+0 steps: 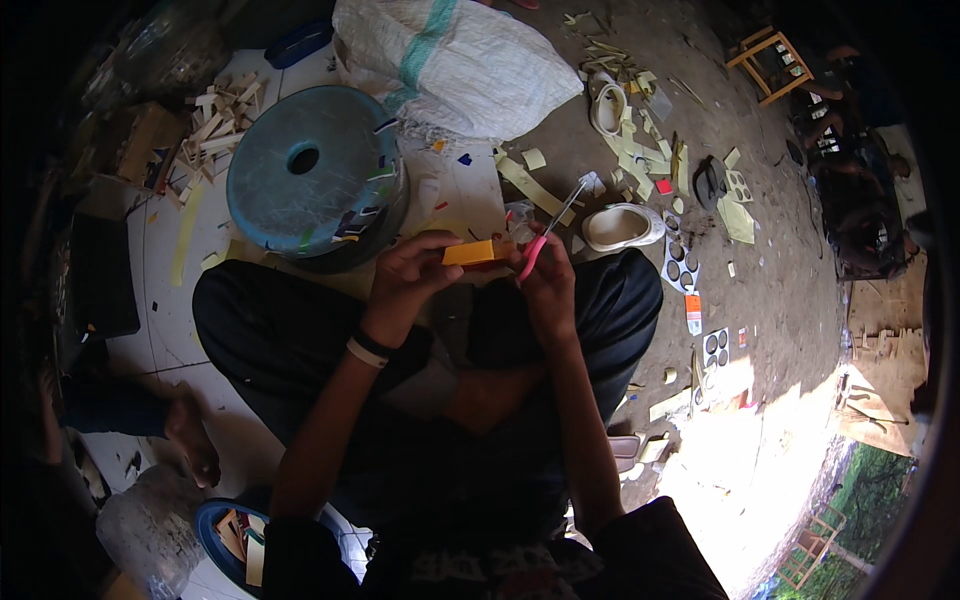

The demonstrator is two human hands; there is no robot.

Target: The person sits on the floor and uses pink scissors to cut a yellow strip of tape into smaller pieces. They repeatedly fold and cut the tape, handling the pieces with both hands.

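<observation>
In front of my crossed legs, my left hand [408,275] pinches a small yellow-orange block [468,253] by its left end. The block's underside looks dark red, and I cannot tell what it is made of. My right hand [549,292] is closed around the pink handles of a pair of scissors [534,256]. The blades point up and to the right, away from the block. Fingertips of my right hand reach the block's right end. Just beyond my left hand stands an upturned blue-green bucket [316,165] with scraps of coloured tape on it.
A white woven sack [480,75] lies at the back. Wood offcuts [215,125] are piled at the far left. White clogs [622,228] and paper scraps [632,155] litter the right-hand ground. A blue basin [215,530] sits near left, below another person's foot [192,440].
</observation>
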